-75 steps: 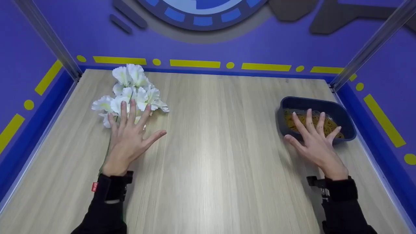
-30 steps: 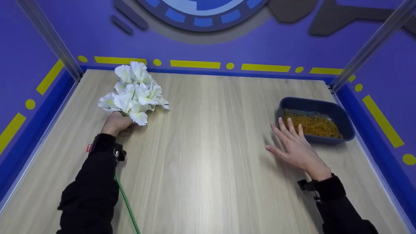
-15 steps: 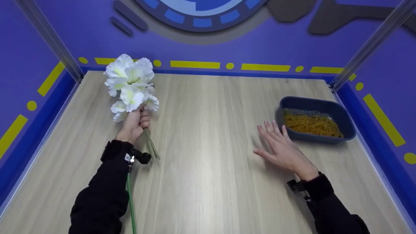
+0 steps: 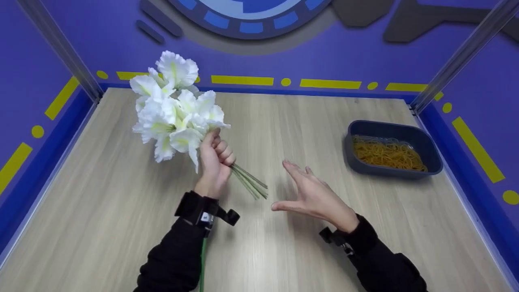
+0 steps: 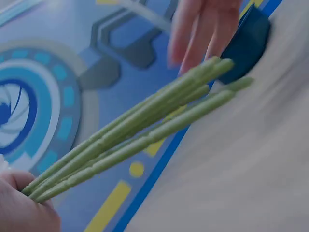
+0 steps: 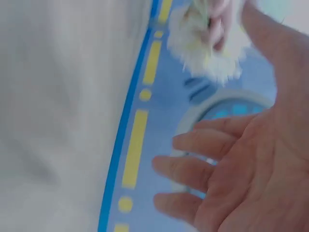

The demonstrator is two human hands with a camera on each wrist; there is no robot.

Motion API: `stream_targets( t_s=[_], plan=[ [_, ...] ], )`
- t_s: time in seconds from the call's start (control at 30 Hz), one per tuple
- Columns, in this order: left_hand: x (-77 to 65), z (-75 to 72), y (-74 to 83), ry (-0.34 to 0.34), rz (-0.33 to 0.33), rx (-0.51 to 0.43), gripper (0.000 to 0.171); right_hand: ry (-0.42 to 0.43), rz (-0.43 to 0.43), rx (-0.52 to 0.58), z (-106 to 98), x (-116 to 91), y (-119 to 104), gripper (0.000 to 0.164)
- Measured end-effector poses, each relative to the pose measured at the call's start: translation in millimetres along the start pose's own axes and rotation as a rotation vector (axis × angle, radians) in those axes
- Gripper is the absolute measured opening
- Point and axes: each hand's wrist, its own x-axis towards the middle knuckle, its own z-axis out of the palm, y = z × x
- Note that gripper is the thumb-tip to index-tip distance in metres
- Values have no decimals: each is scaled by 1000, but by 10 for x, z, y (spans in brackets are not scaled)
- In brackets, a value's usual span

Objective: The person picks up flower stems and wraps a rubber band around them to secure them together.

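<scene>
A bunch of white artificial flowers [image 4: 178, 109] is held up off the table, tilted, its blossoms toward the back left. My left hand [image 4: 215, 162] grips it by the stems just below the blossoms. Several green stem ends [image 5: 145, 121] stick out from that fist, pointing right toward the other hand. My right hand [image 4: 316, 194] hovers just right of the stem ends, thumb apart from the fingers, holding nothing. In the right wrist view its fingers [image 6: 193, 169] extend, and the blurred flowers [image 6: 207, 48] lie beyond.
At the right of the wooden table [image 4: 259, 243] stands a dark blue container [image 4: 429, 174] with a heap of yellowish rubber bands [image 4: 389, 154] in it. Purple panels [image 4: 259, 61] wall the table at the back and sides. A green cord [image 4: 202, 263] shows beside the left sleeve.
My left hand took hold of the flowers on the table, lifted them and brought them right. My right hand moved from over the container leftward to near the stems.
</scene>
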Motion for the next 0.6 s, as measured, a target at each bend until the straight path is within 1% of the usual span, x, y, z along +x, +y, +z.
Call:
stream_targets(
  t_s=[0.07,0.13,0.2,0.23,0.3,0.43,0.47,0.6],
  plan=[
    [-115,75,-143,-46,9,-7,44,-11,6,9,53,33,-114,117],
    [-219,137,-274,-91,12,-5,44,-9,6,19,105,57,-193,116],
    [-307,188,-384,-131,14,-11,42,-6,13,37,158,75,-236,112],
    [-344,209,-429,-148,16,-20,42,-1,16,55,188,86,-246,107],
    [-406,238,-501,-172,24,-37,41,21,10,86,244,105,-249,89],
    [-475,255,-597,-208,28,-37,44,60,-20,128,335,127,-209,27],
    [-482,255,-612,-216,24,-30,45,67,-30,127,348,129,-199,22],
    [-471,253,-620,-251,-12,-1,48,72,-20,122,366,123,-169,41]
  ],
)
